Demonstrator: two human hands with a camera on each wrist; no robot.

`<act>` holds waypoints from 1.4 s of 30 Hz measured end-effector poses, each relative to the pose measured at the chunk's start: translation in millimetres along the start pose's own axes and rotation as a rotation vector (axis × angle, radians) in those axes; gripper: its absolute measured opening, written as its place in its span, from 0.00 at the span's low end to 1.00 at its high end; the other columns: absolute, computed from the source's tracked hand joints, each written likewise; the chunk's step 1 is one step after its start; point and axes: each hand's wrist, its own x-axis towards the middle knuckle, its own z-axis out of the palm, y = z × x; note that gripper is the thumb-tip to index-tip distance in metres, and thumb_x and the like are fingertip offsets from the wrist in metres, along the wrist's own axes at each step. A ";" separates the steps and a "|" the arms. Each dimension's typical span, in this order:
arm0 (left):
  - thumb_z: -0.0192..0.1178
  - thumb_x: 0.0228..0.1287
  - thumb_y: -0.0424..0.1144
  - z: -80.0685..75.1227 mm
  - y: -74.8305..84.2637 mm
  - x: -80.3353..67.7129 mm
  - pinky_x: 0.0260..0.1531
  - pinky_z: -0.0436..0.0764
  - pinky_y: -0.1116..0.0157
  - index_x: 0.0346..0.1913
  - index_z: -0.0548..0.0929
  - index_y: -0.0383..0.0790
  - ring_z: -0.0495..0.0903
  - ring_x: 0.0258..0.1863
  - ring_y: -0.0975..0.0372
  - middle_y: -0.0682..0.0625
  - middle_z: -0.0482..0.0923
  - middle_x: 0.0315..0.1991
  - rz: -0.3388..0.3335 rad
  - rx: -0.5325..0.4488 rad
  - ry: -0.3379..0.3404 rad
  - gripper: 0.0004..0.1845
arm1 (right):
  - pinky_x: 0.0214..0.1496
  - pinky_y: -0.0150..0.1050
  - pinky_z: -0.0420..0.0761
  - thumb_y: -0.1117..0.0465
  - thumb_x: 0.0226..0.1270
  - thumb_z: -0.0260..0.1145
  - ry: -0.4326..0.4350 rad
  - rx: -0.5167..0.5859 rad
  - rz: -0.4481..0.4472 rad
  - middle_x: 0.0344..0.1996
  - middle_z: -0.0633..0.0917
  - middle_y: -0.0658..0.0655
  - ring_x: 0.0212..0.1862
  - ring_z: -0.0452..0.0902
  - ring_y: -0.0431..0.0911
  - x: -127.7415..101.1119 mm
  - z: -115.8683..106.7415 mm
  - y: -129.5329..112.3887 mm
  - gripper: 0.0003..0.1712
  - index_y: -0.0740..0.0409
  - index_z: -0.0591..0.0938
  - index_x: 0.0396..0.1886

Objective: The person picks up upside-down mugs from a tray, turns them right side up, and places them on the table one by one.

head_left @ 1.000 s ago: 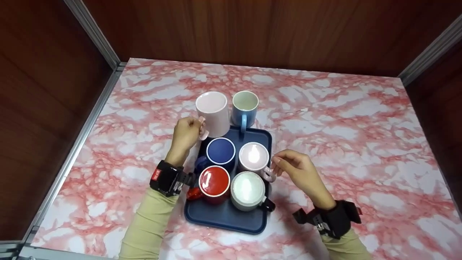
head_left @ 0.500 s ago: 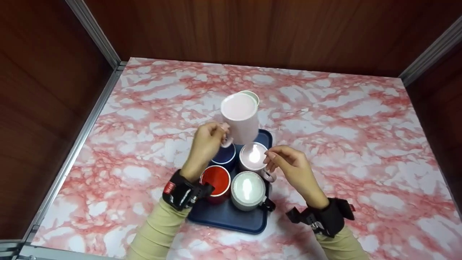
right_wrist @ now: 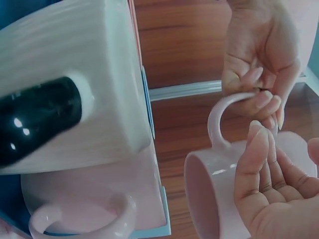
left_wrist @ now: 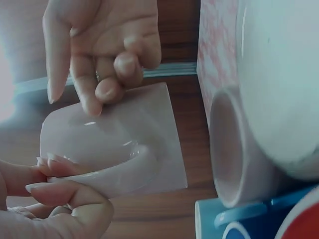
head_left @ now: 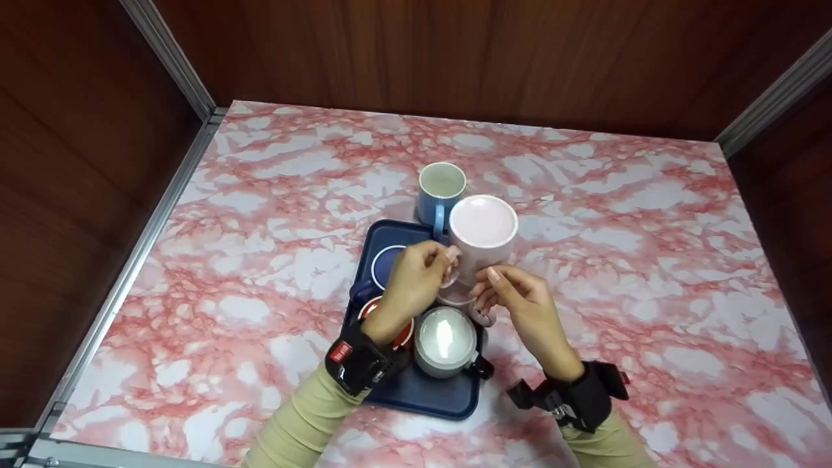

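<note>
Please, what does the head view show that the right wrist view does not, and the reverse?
Only the head view: the red mug, the inside of the light-blue mug, and both green sleeves.

Only the right wrist view: the palm side of the left hand and the lower end of the held pink mug.

Both: the left hand pinching that mug's handle, the right hand close by, a second pink mug, and the white mug with its black handle.
</note>
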 end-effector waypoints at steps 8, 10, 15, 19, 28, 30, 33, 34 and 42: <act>0.54 0.64 0.33 6.0 -2.4 -7.1 0.21 0.69 0.72 0.25 0.77 0.29 0.68 0.17 0.68 0.53 0.70 0.16 0.038 0.025 0.022 0.12 | 0.28 0.36 0.77 0.64 0.70 0.52 0.023 0.014 -0.016 0.26 0.81 0.61 0.26 0.77 0.47 -2.1 1.3 0.4 0.18 0.81 0.74 0.39; 0.54 0.65 0.33 6.6 -0.6 -9.1 0.21 0.70 0.71 0.25 0.77 0.29 0.68 0.17 0.68 0.52 0.70 0.17 0.057 0.020 0.021 0.12 | 0.29 0.36 0.77 0.64 0.70 0.52 0.035 0.024 -0.033 0.25 0.81 0.60 0.26 0.77 0.46 -2.9 1.8 -0.8 0.18 0.82 0.73 0.38; 0.53 0.65 0.33 8.4 4.5 -12.9 0.20 0.69 0.72 0.25 0.77 0.30 0.68 0.18 0.69 0.52 0.71 0.17 0.094 0.023 0.023 0.12 | 0.28 0.35 0.77 0.64 0.69 0.53 0.064 0.057 -0.070 0.24 0.81 0.59 0.25 0.77 0.45 -5.6 2.2 -5.3 0.19 0.84 0.72 0.37; 0.54 0.65 0.34 10.0 8.0 -14.8 0.20 0.69 0.72 0.25 0.77 0.31 0.69 0.19 0.68 0.53 0.71 0.18 0.108 0.030 0.026 0.12 | 0.29 0.36 0.77 0.65 0.69 0.54 0.073 0.059 -0.102 0.24 0.81 0.60 0.26 0.77 0.46 -7.9 1.0 -9.3 0.18 0.84 0.73 0.37; 0.54 0.65 0.35 12.9 10.5 -19.1 0.22 0.70 0.71 0.26 0.78 0.30 0.70 0.20 0.67 0.51 0.72 0.19 0.132 0.007 0.029 0.12 | 0.29 0.36 0.77 0.66 0.68 0.55 0.098 0.043 -0.129 0.24 0.80 0.60 0.25 0.77 0.46 -11.9 -0.1 -14.8 0.16 0.81 0.75 0.35; 0.54 0.65 0.35 13.5 11.1 -19.8 0.22 0.70 0.71 0.27 0.78 0.30 0.70 0.20 0.67 0.50 0.72 0.19 0.135 0.004 0.033 0.12 | 0.29 0.36 0.77 0.66 0.68 0.55 0.099 0.032 -0.134 0.24 0.80 0.61 0.25 0.77 0.46 -12.6 -0.1 -15.3 0.16 0.81 0.75 0.35; 0.54 0.65 0.35 14.6 12.0 -20.3 0.22 0.70 0.71 0.27 0.78 0.30 0.70 0.20 0.66 0.50 0.72 0.19 0.138 0.001 0.042 0.12 | 0.30 0.36 0.77 0.66 0.68 0.55 0.101 0.004 -0.136 0.24 0.80 0.60 0.26 0.77 0.46 -13.6 -0.1 -15.6 0.15 0.80 0.76 0.36; 0.54 0.65 0.35 14.9 12.7 -20.5 0.22 0.70 0.71 0.27 0.78 0.30 0.70 0.20 0.67 0.51 0.72 0.19 0.136 0.000 0.044 0.12 | 0.31 0.36 0.77 0.66 0.68 0.55 0.102 -0.005 -0.135 0.24 0.80 0.60 0.26 0.77 0.46 -13.9 0.0 -15.5 0.15 0.80 0.76 0.36; 0.53 0.65 0.34 20.0 17.9 -22.4 0.23 0.71 0.71 0.28 0.79 0.30 0.71 0.20 0.67 0.50 0.73 0.19 0.142 -0.039 0.060 0.11 | 0.28 0.36 0.78 0.66 0.67 0.55 0.105 -0.080 -0.057 0.22 0.81 0.58 0.24 0.77 0.45 -15.1 4.2 -11.7 0.14 0.79 0.77 0.33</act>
